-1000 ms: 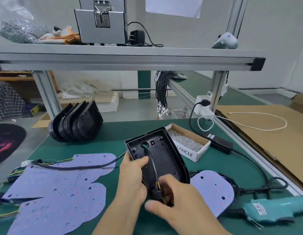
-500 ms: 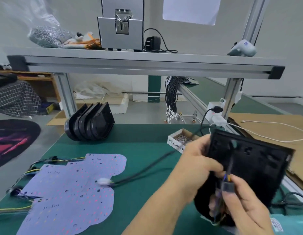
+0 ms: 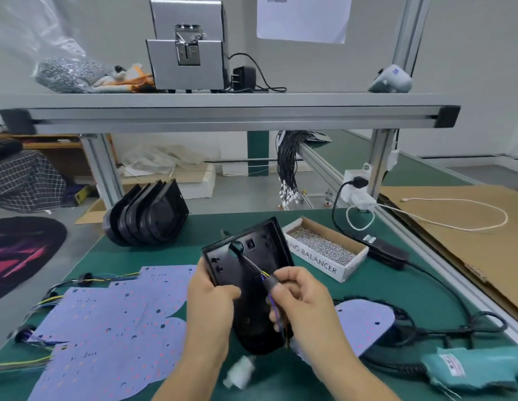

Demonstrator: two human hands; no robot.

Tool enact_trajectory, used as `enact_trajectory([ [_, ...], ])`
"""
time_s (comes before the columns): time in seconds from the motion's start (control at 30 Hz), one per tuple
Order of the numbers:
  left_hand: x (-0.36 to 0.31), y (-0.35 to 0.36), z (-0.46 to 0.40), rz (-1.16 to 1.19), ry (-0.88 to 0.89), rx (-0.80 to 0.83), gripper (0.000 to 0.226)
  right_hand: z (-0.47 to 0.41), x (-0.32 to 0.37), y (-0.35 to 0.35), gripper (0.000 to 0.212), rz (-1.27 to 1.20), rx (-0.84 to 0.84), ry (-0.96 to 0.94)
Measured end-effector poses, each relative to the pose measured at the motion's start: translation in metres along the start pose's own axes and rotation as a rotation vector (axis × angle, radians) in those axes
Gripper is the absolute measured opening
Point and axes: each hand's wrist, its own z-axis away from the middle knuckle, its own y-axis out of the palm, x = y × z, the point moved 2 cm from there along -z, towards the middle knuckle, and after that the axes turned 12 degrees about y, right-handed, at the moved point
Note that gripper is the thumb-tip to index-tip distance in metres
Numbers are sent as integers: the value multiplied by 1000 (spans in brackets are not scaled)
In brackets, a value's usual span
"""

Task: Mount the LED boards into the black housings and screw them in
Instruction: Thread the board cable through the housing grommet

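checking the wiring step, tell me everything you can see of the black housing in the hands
The black housing looks like matte moulded plastic, a shallow tray with a raised rim, squared at the far end and rounded near the person. Its open inside faces the camera, showing a round hole and small square cut-outs. It is tilted above the mat. The left hand grips its left edge; a cable runs through the hole.

Boards (image 3: 107, 328) lie left on the tabletop (image 3: 367, 287). The housing stack (image 3: 147, 218) stands behind them. The screw box (image 3: 327, 253) sits right, the screwdriver (image 3: 477, 369) nearer.
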Motion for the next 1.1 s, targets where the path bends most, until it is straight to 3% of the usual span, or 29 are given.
enact_trajectory([
  [0.1,1,-15,3,-126,39,40,72,5,17,11,15,-53,71,20],
  [0.17,4,-18,6,-98,20,46,75,9,29,12,29,69,89,-38],
  [0.23,5,-16,9,-61,14,67,73,9,36,11,26,252,-20,-133],
  [0.33,5,-8,13,46,9,73,67,3,38,19,6,448,-191,-274],
  [0.47,2,-6,10,126,24,44,64,-10,38,32,13,667,-304,-411],
  [0.63,7,-20,9,85,62,-12,57,-10,30,45,20,836,-201,-554],
  [0.8,8,-24,10,11,132,48,67,-16,29,48,14,793,-297,-580],
  [0.9,-2,-25,11,-131,295,105,72,-19,27,48,11,593,-248,-463],
  [1.0,-7,-21,15,-262,413,163,75,-22,20,47,27,266,-226,-247],
  [1.1,-6,-17,17,-304,432,171,75,-24,17,54,43,126,-340,-175],
])
